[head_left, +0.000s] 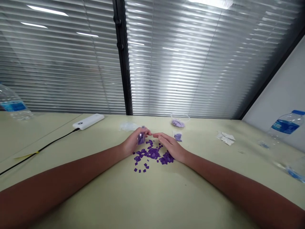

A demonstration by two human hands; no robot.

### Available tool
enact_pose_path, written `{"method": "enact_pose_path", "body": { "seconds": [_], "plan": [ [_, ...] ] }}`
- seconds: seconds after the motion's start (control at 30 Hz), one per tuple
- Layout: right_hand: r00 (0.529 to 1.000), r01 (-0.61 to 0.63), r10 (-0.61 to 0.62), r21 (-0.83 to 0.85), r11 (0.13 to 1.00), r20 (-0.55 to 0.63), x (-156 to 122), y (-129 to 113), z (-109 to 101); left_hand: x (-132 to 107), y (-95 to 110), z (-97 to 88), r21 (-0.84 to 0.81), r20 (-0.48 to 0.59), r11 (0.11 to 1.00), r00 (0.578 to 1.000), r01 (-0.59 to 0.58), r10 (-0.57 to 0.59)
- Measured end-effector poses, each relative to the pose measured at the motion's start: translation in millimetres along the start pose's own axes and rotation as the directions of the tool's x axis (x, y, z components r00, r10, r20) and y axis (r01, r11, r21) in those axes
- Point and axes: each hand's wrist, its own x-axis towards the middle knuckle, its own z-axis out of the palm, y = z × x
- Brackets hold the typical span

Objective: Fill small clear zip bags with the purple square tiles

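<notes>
My left hand is closed around a small clear plastic bag with purple pieces showing inside. The fingers of my right hand are stretched out toward the left fingertips, and its palm side rests by a heap of small square purple tiles. Between the two hands lies a loose spread of more purple tiles, with several strays nearer to me. Just beyond the right hand is a small clear bag of lighter purple pieces. Whether the right fingertips pinch a tile is too small to see.
Behind the hands stand a round clear container with light purple pieces and a crumpled clear plastic. A white power bank with a black cable is at left. Crumpled white paper and water bottles are at the sides.
</notes>
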Motion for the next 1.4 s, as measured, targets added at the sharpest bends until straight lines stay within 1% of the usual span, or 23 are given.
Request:
{"method": "enact_pose_path", "body": {
  "seconds": [0.03,0.1,0.17,0.2,0.23,0.27,0.3,0.37,0.43,0.5,0.57,0.63,0.7,0.77,0.83,0.93,0.97,1.03,1.1,1.17,1.27,1.33,1.4],
  "plan": [
    [0.999,0.036,-0.036,0.063,0.997,-0.003,1,0,1,-1,0,2.0,-0.025,0.048,1.000,0.999,0.019,-0.018],
    [0.991,0.100,-0.088,0.113,0.989,-0.103,3,1,0,-4,0,6.7,-0.073,0.118,0.997,0.993,0.033,-0.024],
    [0.974,0.084,-0.070,0.057,0.995,-0.214,4,2,-2,-6,-1,10.7,-0.136,0.149,0.990,0.989,0.027,-0.006],
    [0.973,0.041,-0.037,0.013,0.999,-0.226,4,2,-2,-7,-2,12.1,-0.163,0.143,0.986,0.990,0.018,0.005],
    [0.979,-0.005,-0.003,-0.039,0.999,-0.204,3,2,-2,-7,-4,13.1,-0.182,0.121,0.983,0.993,0.006,0.017],
    [0.989,-0.034,0.019,-0.102,0.994,-0.148,2,0,-1,-7,-5,13.7,-0.190,0.086,0.982,0.996,-0.009,0.026],
    [0.998,-0.030,0.019,-0.169,0.985,-0.065,1,-1,1,-7,-7,14.1,-0.185,0.043,0.982,0.998,-0.027,0.035],
    [0.994,0.064,-0.040,-0.253,0.965,0.102,-2,-6,7,-6,-9,14.0,-0.154,-0.047,0.986,0.997,-0.061,0.055],
    [0.974,0.132,-0.092,-0.194,0.972,0.207,-5,-12,11,-6,-11,13.6,-0.142,-0.114,0.987,0.991,-0.079,0.063],
    [0.972,0.110,-0.091,-0.077,0.991,0.218,-7,-16,12,-6,-10,13.5,-0.153,-0.147,0.986,0.988,-0.072,0.049],
    [0.972,0.118,-0.107,-0.042,0.992,0.211,-8,-18,10,-7,-9,13.8,-0.187,-0.136,0.981,0.990,-0.049,0.023],
    [0.948,0.223,-0.184,-0.132,0.966,0.261,-11,-19,8,-8,-8,14.4,-0.221,-0.115,0.975,0.993,-0.035,0.009],
    [0.896,0.363,-0.263,-0.250,0.898,0.357,-15,-20,9,-10,-8,15.6,-0.246,-0.112,0.968,0.994,-0.040,0.013],
    [0.849,0.467,-0.317,-0.320,0.824,0.422,-19,-21,13,-13,-8,17.8,-0.265,-0.097,0.963,0.995,-0.046,0.021],
    [0.820,0.528,-0.366,-0.337,0.779,0.439,-22,-23,20,-16,-8,21.1,-0.282,-0.041,0.959,0.999,-0.031,0.021],
    [0.790,0.588,-0.430,-0.341,0.734,0.437,-23,-28,28,-21,-8,25.8,-0.335,0.101,0.942,0.995,0.020,0.015],
    [0.778,0.608,-0.452,-0.344,0.716,0.436,-23,-29,29,-22,-8,26.6,-0.349,0.128,0.937,0.992,0.033,0.013],
    [0.751,0.647,-0.486,-0.350,0.678,0.447,-22,-33,30,-20,-10,26.8,-0.357,0.122,0.934,0.992,0.033,0.011],
    [0.729,0.673,-0.501,-0.354,0.650,0.466,-22,-35,29,-17,-12,25.1,-0.337,0.073,0.941,0.997,0.014,0.011],
    [0.719,0.685,-0.502,-0.364,0.631,0.481,-22,-37,28,-13,-14,22.4,-0.322,0.050,0.947,0.999,0.001,0.016],
    [0.706,0.698,-0.502,-0.371,0.612,0.500,-23,-36,28,-8,-14,17.3,-0.306,0.058,0.952,0.998,-0.007,0.026],
    [0.711,0.693,-0.495,-0.379,0.613,0.499,-23,-33,28,-6,-12,13.5,-0.295,0.071,0.955,0.997,-0.018,0.041],
    [0.734,0.672,-0.482,-0.412,0.615,0.478,-20,-27,25,-4,-11,9.8,-0.287,0.087,0.957,0.995,-0.029,0.056]
  ]
}}
